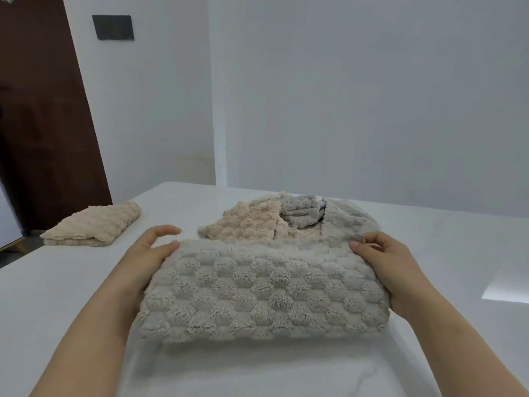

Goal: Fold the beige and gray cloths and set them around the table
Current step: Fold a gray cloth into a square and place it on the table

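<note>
A gray cloth [263, 290] with a puffy checked weave lies folded in front of me on the white table [57, 296]. My left hand [148, 253] holds its left end, thumb on top at the far corner. My right hand [389, 259] pinches its far right corner between thumb and fingers. Just behind it is a loose heap: a beige cloth [246, 222], a darker gray cloth [303, 213] and a light gray cloth [349, 216]. A folded beige cloth [94, 224] sits at the table's far left.
White walls [343, 96] stand close behind the table's far edge. A dark brown door [43, 124] is at the left beyond the table. A patch of light [506, 287] falls on the table at the right.
</note>
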Demonstrator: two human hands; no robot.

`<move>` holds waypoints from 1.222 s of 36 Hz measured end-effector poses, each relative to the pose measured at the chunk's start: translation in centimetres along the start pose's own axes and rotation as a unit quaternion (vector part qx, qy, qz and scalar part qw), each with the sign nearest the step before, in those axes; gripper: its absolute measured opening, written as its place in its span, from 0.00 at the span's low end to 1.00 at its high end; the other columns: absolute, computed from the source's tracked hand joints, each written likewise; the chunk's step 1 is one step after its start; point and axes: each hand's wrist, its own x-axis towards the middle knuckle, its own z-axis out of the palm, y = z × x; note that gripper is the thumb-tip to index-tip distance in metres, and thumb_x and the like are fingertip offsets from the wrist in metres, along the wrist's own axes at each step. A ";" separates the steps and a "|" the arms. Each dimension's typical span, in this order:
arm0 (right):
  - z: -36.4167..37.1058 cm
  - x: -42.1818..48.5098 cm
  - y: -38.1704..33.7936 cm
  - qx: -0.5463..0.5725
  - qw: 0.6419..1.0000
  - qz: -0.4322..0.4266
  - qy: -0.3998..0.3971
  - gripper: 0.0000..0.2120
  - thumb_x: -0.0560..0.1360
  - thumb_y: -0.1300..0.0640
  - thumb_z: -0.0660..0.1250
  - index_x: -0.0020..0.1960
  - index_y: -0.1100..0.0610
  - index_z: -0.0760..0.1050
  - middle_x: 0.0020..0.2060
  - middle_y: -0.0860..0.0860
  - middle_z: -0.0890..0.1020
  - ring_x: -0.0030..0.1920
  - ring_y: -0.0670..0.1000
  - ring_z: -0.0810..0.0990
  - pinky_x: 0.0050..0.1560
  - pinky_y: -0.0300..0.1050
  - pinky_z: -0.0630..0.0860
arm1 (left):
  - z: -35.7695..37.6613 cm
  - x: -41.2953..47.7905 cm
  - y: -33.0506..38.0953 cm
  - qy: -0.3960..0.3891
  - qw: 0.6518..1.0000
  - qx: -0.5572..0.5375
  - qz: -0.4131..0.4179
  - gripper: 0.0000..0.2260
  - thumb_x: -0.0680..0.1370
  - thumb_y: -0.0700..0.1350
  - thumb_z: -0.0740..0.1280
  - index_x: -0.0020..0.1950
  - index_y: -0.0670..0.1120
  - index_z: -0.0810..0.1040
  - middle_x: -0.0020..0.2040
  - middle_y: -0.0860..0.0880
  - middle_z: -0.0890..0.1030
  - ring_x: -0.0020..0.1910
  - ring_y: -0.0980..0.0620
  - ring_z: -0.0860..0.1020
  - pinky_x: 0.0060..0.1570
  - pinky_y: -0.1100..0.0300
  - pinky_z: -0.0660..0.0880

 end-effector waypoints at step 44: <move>-0.2 -0.4 3.7 -0.302 0.952 -0.044 0.038 0.22 0.71 0.63 0.65 0.62 0.50 0.68 0.36 0.48 0.77 0.38 0.47 0.75 0.38 0.42 0.69 | 11.3 -4.1 -5.9 -0.180 0.720 0.658 0.126 0.27 0.78 0.63 0.43 0.75 0.58 0.46 0.78 0.50 0.44 0.76 0.44 0.40 0.72 0.41 0.39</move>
